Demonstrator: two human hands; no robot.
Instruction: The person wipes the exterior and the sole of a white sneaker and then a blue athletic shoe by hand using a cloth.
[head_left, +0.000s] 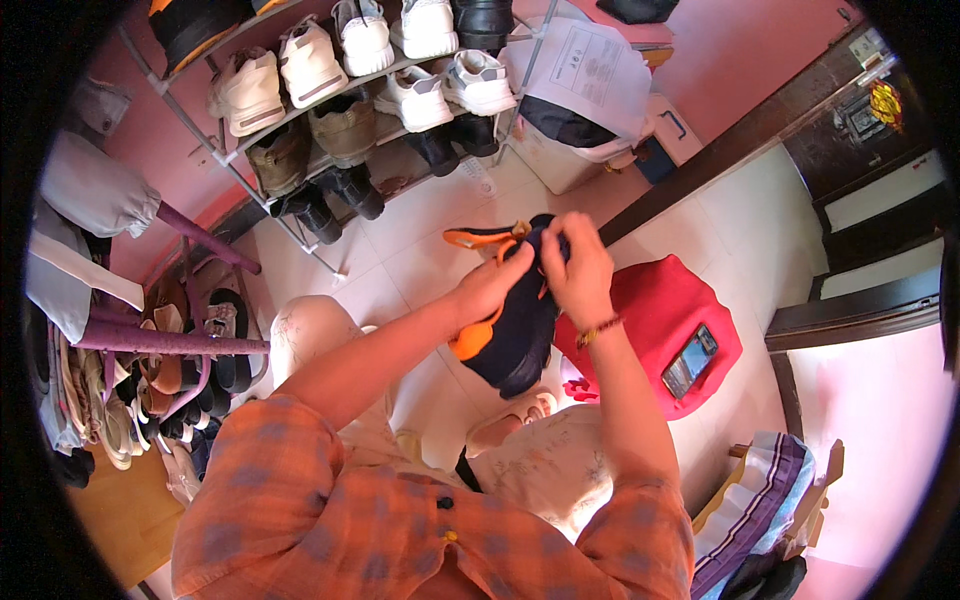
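Observation:
A black shoe with orange parts is held up over the floor in front of my knees. My left hand grips its side, the thumb lying on top. At the far end, the bent fingers of my right hand close on the dark material; exactly what they pinch is hidden. An orange-lined flap sticks out past my left hand. Below my right forearm, a smartphone rests on a red cloth-covered surface.
A tube-framed shoe rack carries several shoes ahead. To the left stands a purple metal frame with more footwear and hanging fabric. A white bin is beyond the shoe, and a dark door frame runs along the right.

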